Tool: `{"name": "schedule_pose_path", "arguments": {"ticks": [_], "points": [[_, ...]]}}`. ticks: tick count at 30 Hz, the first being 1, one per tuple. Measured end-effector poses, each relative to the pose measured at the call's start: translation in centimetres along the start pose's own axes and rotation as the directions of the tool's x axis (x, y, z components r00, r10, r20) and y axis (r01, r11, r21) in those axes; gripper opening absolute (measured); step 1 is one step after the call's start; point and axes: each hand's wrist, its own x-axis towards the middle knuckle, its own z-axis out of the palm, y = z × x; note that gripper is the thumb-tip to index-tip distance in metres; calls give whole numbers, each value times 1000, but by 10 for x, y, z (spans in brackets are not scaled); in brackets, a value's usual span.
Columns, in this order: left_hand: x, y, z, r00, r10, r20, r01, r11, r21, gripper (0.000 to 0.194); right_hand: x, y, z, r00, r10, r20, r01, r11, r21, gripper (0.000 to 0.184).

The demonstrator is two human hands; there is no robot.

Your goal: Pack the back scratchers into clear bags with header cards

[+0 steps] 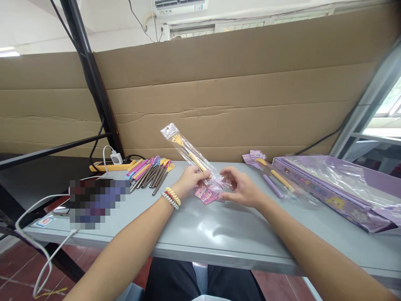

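Observation:
My left hand (194, 180) is closed around the lower part of a clear plastic bag (205, 161) with a yellow back scratcher (196, 161) inside. The bag slants up to the left, the scratcher's hand-shaped head near its top end. At the bag's lower end is my right hand (239, 187), its thumb and fingers curved and apart; whether they touch the film is unclear. Small pink printed cards (206, 195) lie on the table below the bag. To the left is a pile of loose back scratchers (153, 172) with brown metal rods and coloured grips.
Bagged back scratchers (277, 177) with pink cards lie to the right, beside a purple printed box (332, 192) holding clear plastic bags. A blurred-out object (97, 202), white cables (34, 246) and a yellow power strip (115, 166) occupy the left. Cardboard (234, 104) walls the back.

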Motion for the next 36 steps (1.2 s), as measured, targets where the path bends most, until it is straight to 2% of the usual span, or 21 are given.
{"name": "schedule_pose_path", "arguments": {"ticks": [2, 6, 7, 10, 14, 19, 24, 30, 33, 36], "points": [[2, 0, -3, 999, -2, -46, 2, 1000, -12, 38, 0, 1, 0, 999, -33, 42, 34, 999, -14, 62], [3, 1, -6, 998, -31, -50, 32, 999, 8, 35, 1, 6, 3, 992, -120, 25, 122, 984, -129, 18], [3, 1, -5, 998, -44, -43, 45, 998, 35, 33, 2, 7, 3, 991, -131, 14, 132, 981, -143, 16], [2, -1, -3, 998, -65, 4, 64, 989, 135, 30, 2, 7, 3, 990, -141, -20, 136, 977, -163, 17], [3, -6, 0, 995, -52, 88, 31, 974, 223, 35, 2, 4, 2, 985, -168, -31, 162, 978, -134, 13], [-2, -5, 3, 979, -81, 189, 40, 977, 212, 47, 2, 4, 5, 991, -135, -16, 133, 986, -98, 12], [-5, 0, 4, 938, -129, 322, 64, 977, 206, 34, 1, 5, 6, 995, -97, -18, 94, 988, -121, 13], [-7, 2, 4, 933, -97, 345, 27, 979, 202, 32, 1, 5, 6, 995, -71, -71, 60, 988, -143, 17], [-6, -2, 3, 930, -76, 359, 6, 982, 191, 35, 2, 3, 6, 998, -46, -53, 38, 991, -130, 18], [-5, -6, 1, 919, -60, 389, 4, 990, 144, 47, 3, 0, 5, 996, 94, -1, -94, 993, -75, 21]]}}
